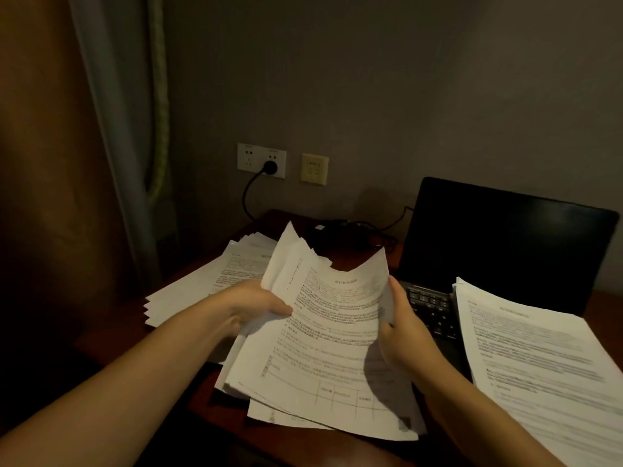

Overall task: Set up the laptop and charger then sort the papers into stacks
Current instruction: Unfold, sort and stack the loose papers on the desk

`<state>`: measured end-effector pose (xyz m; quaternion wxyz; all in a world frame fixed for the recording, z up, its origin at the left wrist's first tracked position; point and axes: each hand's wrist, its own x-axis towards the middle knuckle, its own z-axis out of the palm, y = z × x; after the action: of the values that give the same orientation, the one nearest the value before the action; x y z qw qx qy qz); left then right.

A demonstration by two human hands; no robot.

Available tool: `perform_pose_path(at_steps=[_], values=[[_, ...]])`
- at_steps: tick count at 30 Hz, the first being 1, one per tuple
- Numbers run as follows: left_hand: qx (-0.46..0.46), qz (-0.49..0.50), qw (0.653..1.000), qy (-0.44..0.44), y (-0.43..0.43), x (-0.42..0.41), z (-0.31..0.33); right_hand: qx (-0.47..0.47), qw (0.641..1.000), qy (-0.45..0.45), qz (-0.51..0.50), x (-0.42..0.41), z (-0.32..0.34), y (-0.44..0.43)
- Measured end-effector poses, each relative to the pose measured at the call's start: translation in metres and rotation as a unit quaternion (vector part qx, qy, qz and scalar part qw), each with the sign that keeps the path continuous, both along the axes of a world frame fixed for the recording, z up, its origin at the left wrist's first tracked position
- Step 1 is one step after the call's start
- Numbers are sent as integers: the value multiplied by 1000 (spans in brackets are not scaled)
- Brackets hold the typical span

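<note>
- Your left hand (251, 306) grips the left edge of a loose bundle of papers (323, 338), thumb on the top printed sheet. Your right hand (404, 328) curls round its right edge.
- You hold the bundle over the near middle of the desk (209, 396), its sheets fanned unevenly.
- To your right, a tidy stack (539, 358) overlaps the right part of the keyboard.
- Farther left, a fanned stack (199, 288) lies on the desk.
- The laptop (499, 237) stands open at the back right, screen dark.
- Behind the bundle lies the charger brick (337, 235); its plug (269, 167) sits in the wall socket (249, 158).
</note>
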<state>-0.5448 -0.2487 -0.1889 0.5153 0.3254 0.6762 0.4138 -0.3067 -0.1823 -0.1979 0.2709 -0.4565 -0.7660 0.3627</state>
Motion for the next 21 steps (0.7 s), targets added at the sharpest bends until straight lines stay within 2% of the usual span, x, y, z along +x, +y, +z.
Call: perform_pose_path(at_steps=[3, 6, 8, 14, 18, 21], values=[[49, 19, 998, 27, -3, -2, -4, 4, 1000, 22, -20, 0, -10, 6], [114, 56, 992, 8, -6, -7, 0, 21, 998, 54, -16, -2, -16, 10], [154, 72, 985, -6, -9, -12, 6, 33, 994, 106, -15, -5, -16, 14], [238, 109, 965, 10, -17, -12, 32, -112, 951, 289, -12, -17, 7, 38], [271, 119, 955, 17, -15, -10, 51, -61, 939, 339, -26, -22, 38, 50], [334, 146, 931, -1, -12, -6, 69, -40, 931, 363, -13, -21, 58, 54]])
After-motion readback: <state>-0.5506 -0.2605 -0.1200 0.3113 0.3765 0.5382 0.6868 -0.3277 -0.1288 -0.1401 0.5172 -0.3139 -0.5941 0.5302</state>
